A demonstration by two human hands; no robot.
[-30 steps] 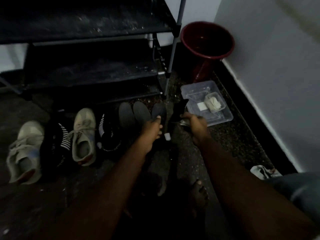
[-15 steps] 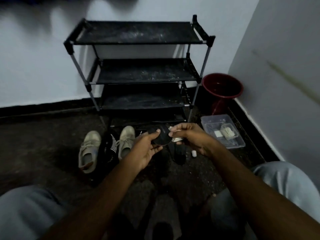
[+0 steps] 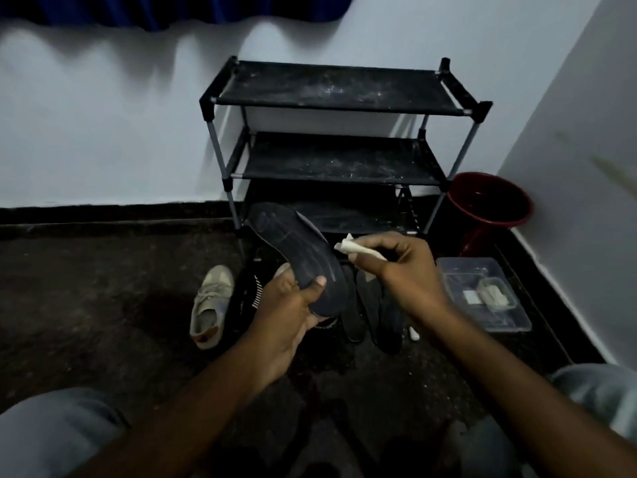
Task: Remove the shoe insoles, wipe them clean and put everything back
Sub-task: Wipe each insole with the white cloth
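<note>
one dark insole (image 3: 296,257) in left hand (image 3: 286,319) grip, one white wipe (image 3: 358,249) pinched by right hand (image 3: 403,267), perhaps three insoles (image 3: 372,305) below

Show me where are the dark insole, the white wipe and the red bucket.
dark insole (image 3: 296,257): head view, middle of its upper face.
white wipe (image 3: 355,249): head view, folded part beside the fingers.
red bucket (image 3: 491,220): head view, front rim.

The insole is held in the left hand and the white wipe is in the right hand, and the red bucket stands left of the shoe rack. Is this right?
Not quite. The head view shows the red bucket standing right of the shoe rack, in the corner. The rest holds: the left hand has the insole in its grip and the right hand holds the white wipe.
</note>
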